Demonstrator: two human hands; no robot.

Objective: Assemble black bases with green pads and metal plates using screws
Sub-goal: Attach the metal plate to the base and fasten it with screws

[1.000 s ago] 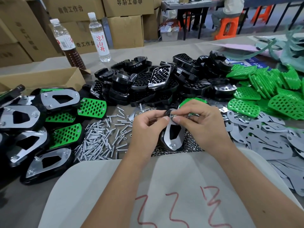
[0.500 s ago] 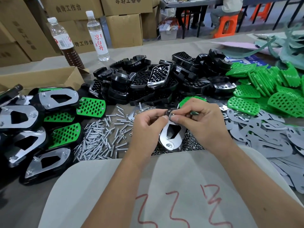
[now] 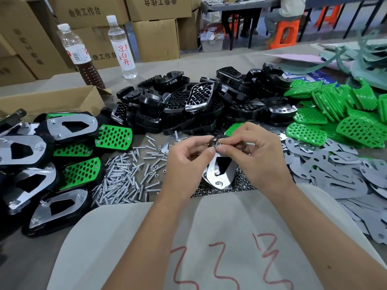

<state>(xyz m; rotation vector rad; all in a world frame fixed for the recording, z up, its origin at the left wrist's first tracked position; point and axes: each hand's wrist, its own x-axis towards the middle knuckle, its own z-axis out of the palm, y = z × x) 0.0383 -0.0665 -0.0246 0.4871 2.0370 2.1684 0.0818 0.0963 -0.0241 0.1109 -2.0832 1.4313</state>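
Note:
My left hand [image 3: 185, 162] and my right hand [image 3: 256, 155] both hold one part-built piece [image 3: 219, 174] upright above the table, a black base with a shiny metal plate facing me. Fingertips of both hands pinch its top end, and a screw shows at its lower end. A green pad edge [image 3: 232, 128] peeks out behind my right hand. Loose screws [image 3: 127, 178] lie to the left, and small nuts [image 3: 240, 185] lie under the piece. Black bases [image 3: 199, 105] are heaped behind, green pads [image 3: 343, 114] at the right, metal plates [image 3: 339, 176] at the near right.
Finished assemblies [image 3: 41, 164] are stacked at the left beside an open cardboard box [image 3: 52, 99]. Two bottles [image 3: 122, 47] stand at the back left before cartons. A white sheet with red marks [image 3: 209, 237] covers the near edge. A seated person [image 3: 287, 11] is far behind.
The held piece and both hands stay in nearly the same place; the fingertips have shifted slightly at its top end.

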